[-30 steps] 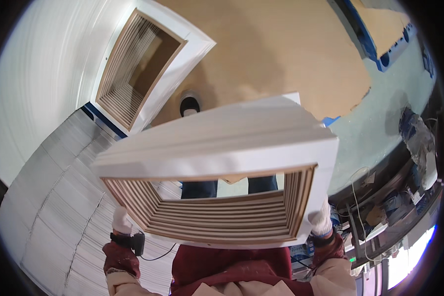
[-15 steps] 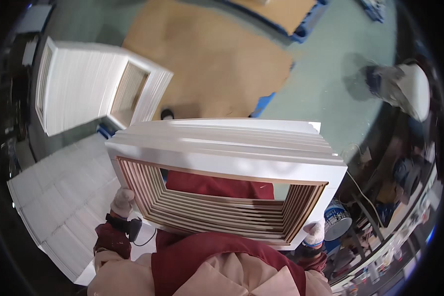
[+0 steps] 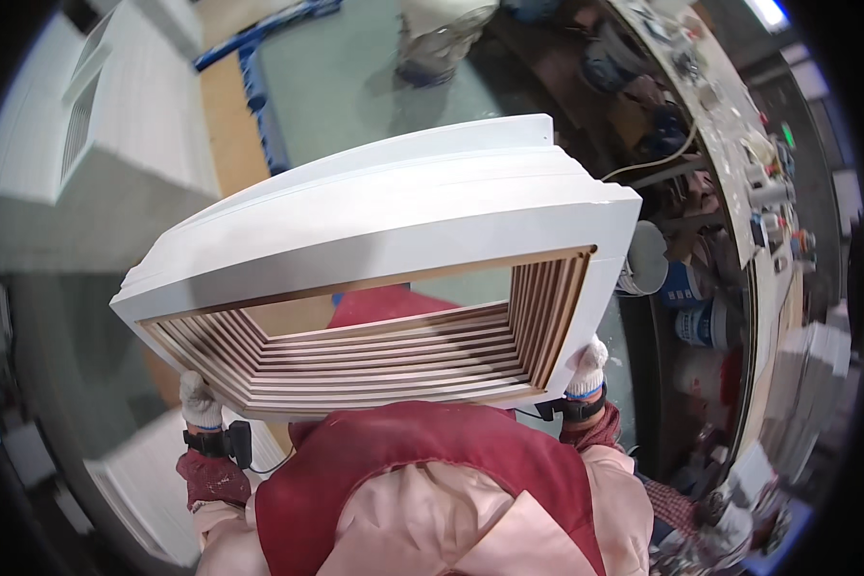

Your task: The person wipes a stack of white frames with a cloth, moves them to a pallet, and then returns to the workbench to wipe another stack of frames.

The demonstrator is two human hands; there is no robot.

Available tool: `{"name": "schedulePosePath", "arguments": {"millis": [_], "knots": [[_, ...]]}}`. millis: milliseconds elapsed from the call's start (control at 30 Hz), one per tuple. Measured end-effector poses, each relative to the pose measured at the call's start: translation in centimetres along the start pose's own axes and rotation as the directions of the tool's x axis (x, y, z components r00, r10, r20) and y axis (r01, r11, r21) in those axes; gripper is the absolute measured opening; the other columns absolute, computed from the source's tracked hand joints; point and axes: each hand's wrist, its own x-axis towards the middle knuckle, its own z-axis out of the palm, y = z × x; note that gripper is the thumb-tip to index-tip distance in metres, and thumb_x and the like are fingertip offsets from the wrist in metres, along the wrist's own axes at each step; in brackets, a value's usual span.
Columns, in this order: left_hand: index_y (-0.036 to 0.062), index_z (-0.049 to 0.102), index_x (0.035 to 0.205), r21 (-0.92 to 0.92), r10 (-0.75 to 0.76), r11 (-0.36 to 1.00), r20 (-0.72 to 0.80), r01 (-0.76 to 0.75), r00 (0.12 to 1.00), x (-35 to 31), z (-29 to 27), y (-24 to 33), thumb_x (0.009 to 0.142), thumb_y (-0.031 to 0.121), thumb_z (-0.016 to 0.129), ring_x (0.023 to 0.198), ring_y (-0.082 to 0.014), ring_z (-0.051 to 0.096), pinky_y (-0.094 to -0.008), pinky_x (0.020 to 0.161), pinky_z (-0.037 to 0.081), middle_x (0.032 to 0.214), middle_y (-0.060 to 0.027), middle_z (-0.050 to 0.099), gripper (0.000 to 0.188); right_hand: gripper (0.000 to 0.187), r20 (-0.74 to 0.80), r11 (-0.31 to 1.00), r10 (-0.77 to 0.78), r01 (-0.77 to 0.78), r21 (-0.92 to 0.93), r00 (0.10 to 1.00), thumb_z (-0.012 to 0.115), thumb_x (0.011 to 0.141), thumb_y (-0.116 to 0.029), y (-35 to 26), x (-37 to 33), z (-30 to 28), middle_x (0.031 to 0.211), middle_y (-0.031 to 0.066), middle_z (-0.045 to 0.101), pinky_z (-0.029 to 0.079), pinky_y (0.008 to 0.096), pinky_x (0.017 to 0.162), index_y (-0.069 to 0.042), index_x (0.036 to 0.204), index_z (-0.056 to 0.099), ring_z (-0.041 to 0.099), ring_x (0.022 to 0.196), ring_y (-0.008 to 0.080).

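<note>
A stack of several white rectangular frames is held up in front of my body. Their brown inner edges line a wide opening, through which part of my dark red apron shows. My left hand, in a white knit glove, grips the stack's lower left corner. At the lower right side, my right hand, gloved alike, is closed on the outer frame edge. Fingers of both hands are partly hidden by the frames. The stack tilts, its right end higher in the picture than its left.
White stacked frames stand at the far left, and a white stack sits low on the left. Along the right runs a cluttered workbench, with blue-and-white buckets under it. A plastic-wrapped white object is on the floor ahead.
My view has turned right, with the frame stack staying in my hands. The workbench and buckets have come more into view; the floor board and left stacks have slid left.
</note>
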Motion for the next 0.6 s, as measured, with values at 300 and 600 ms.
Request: {"name": "schedulePosePath", "arguments": {"millis": [300,600], "knots": [[0.0039,0.056,0.122,0.342,-0.172,0.940,0.421,0.020,0.891,17.8,7.8,1.6,0.079,0.052,0.071,0.104,-0.0246,0.060,-0.0392,0.088,0.052,0.115,-0.0110,0.062,0.066,0.092,-0.407,0.956,-0.222,0.279,0.086,0.886,0.075,0.069,-0.058,-4.8,-2.6,12.6,0.126,0.0168,0.057,0.051,0.0490,0.091,0.001,0.134,0.046,0.060,0.107,0.0321],[-0.0012,0.057,0.120,0.734,-0.375,0.651,0.533,-0.194,0.758,17.8,15.0,0.5,0.089,0.028,0.056,0.100,-0.0207,0.064,-0.0335,0.085,0.053,0.109,-0.0116,0.066,0.042,0.060,-0.710,0.960,-0.185,0.280,0.018,0.679,0.041,0.096,-0.053,1.5,-12.0,15.5,0.129,0.0078,0.053,0.055,0.0405,0.086,-0.013,0.141,0.034,0.058,0.112,0.0252]]}}
